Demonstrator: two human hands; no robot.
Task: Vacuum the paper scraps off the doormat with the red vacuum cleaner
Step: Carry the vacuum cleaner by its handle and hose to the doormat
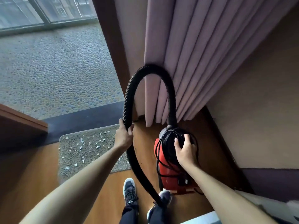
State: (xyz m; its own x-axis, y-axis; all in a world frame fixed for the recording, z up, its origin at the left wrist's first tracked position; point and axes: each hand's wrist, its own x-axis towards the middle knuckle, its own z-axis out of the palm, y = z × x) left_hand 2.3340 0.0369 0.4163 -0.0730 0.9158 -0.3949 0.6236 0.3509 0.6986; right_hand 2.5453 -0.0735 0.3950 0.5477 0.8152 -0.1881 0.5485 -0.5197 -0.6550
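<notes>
The task looks barely begun: the grey, speckled, rectangular doormat lies on the brown wooden floor just inside the dark threshold, and small white paper scraps are scattered over most of its surface, with none visibly cleared. The person's left hand is clenched round the black ribbed flexible hose, which arches up in front of the pale pink pleated curtain and comes down into the top of the red canister vacuum cleaner. The cleaner stands on the floor beside the curtain, to the right of the mat and apart from it. The right hand rests on top of the machine, its fingers curled over the black power cord, which is wound in a loose coil around the body. With the cord wound up, the machine is probably not plugged in, so uncoiling, powering on and bringing the hose's free end to the mat all appear to remain. That free end runs down past the person's dark sneakers and cannot be made out. The only container is the cleaner's own body; whether anything is inside it cannot be seen.
</notes>
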